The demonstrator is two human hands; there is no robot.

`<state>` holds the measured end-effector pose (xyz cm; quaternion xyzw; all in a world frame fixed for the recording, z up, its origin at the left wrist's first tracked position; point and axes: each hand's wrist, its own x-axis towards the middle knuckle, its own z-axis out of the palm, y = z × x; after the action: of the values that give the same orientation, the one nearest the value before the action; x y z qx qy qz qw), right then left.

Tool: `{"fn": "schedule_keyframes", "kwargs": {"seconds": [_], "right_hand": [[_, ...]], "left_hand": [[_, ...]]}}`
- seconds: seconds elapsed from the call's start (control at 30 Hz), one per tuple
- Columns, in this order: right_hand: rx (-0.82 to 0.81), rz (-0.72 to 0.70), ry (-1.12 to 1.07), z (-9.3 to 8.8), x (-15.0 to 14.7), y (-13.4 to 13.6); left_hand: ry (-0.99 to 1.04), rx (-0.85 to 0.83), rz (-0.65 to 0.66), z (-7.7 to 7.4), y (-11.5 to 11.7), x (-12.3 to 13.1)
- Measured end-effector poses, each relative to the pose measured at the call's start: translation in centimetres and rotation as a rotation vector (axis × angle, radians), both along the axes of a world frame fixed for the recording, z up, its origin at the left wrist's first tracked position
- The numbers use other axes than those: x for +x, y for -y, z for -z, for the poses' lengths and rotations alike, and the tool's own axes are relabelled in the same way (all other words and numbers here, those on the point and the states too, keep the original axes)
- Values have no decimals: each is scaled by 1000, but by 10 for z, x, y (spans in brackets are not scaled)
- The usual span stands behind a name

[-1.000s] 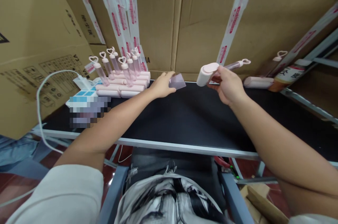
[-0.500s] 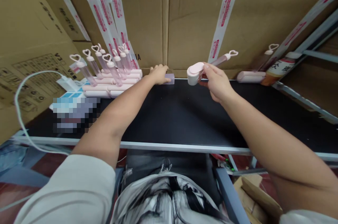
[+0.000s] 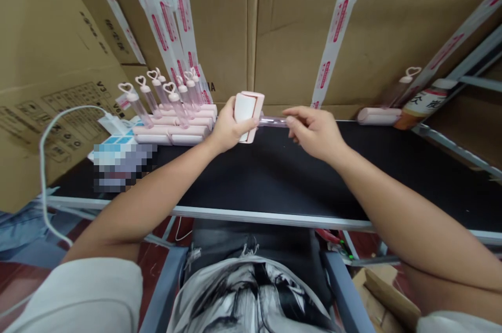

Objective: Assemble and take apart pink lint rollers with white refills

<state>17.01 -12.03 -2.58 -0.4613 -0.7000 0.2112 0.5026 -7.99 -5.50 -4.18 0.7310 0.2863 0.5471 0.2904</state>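
Above the black table, my left hand (image 3: 229,126) is closed round a pink-and-white case (image 3: 247,113), its thumb across the front. A clear pinkish tube (image 3: 273,121) juts sideways from the case toward the right. My right hand (image 3: 316,131) pinches the far end of that tube between thumb and fingers; whatever tops this end is hidden by the hand. Left of my left hand stand several similar pink cases (image 3: 190,134) in rows, with clear tubes upright and heart-shaped loops (image 3: 171,88) on top.
At the far right, another pink case (image 3: 378,116) lies beside an orange-and-white bottle (image 3: 421,103). A white cable (image 3: 43,152) loops at the left near a blue-and-white box (image 3: 112,139). Large cardboard boxes (image 3: 282,35) wall the table's back. The metal table edge (image 3: 254,215) runs before my lap.
My left hand has left the small lavender block at the back and taken hold of the case. The case has moved left and turned; my right hand now grips its tube.
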Motion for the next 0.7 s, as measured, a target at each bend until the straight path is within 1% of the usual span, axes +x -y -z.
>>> {"fn": "schedule_keyframes", "kwargs": {"seconds": [0.03, 0.07, 0.1, 0.13, 0.17, 0.27, 0.3, 0.33, 0.37, 0.4, 0.47, 0.53, 0.6, 0.7], "right_hand": [[121, 93, 65, -2, 6, -2], [209, 163, 102, -3, 11, -5], [245, 197, 115, -3, 16, -10], [218, 183, 108, -2, 20, -14], [131, 119, 81, -1, 23, -18], [-317, -232, -44, 5, 22, -24], [-433, -336, -68, 7, 20, -24], [-494, -411, -81, 8, 18, -23], [-494, -450, -94, 9, 15, -21], [-445, -458, -110, 10, 12, -20], [-245, -388, -125, 10, 6, -16], [-4, -242, -73, 12, 1, -14], [199, -92, 34, 14, -2, -13], [393, 65, 172, 16, -1, -13]], "left_hand": [[48, -73, 33, 1, -3, -6], [81, -144, 78, 1, -5, -11], [99, -204, 128, 1, -6, -14], [109, -247, 174, 0, -6, -17], [116, -273, 211, -1, -5, -19], [133, -282, 247, -7, 0, -21], [136, -280, 243, -9, 2, -21], [137, -278, 237, -10, 3, -21], [141, -277, 229, -12, 4, -21], [155, -276, 216, -14, 5, -20], [208, -277, 181, -17, 7, -18], [270, -285, 142, -20, 12, -14], [317, -303, 110, -24, 18, -10], [373, -367, 106, -27, 27, -4]]}}
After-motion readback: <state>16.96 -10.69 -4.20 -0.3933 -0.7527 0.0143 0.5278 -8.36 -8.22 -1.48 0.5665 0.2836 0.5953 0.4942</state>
